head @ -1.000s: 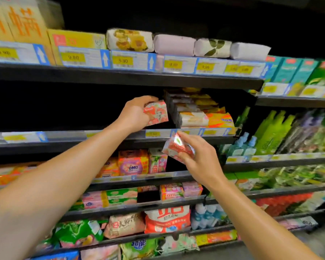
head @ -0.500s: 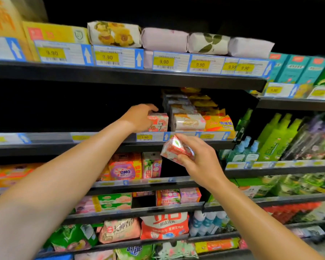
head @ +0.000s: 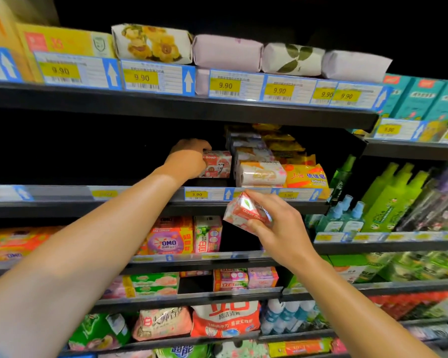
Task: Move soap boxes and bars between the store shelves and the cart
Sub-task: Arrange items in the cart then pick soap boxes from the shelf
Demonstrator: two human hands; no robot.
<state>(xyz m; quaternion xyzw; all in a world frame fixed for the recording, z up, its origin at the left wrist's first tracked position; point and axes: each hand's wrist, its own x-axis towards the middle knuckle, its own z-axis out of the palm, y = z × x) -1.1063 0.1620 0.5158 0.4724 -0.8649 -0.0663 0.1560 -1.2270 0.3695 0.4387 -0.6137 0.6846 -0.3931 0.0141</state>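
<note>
Our left arm stretches up to mid-frame, its left hand [head: 189,158] curled around something. Lower and right of centre, our right hand [head: 277,226] pinches with bent fingers.

Shop, household-goods aisle. Tiered dark shelves [head: 166,109] with yellow price tags [head: 141,78] reading 9.90 along the edges; stacked wrapped soaps [head: 226,51], detergent bags [head: 224,320], green bottles [head: 388,200] to the right.

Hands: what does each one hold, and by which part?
Left hand grips the left end of a pink soap box on the shelf. Right hand pinches a second soap box by its right end.
</note>
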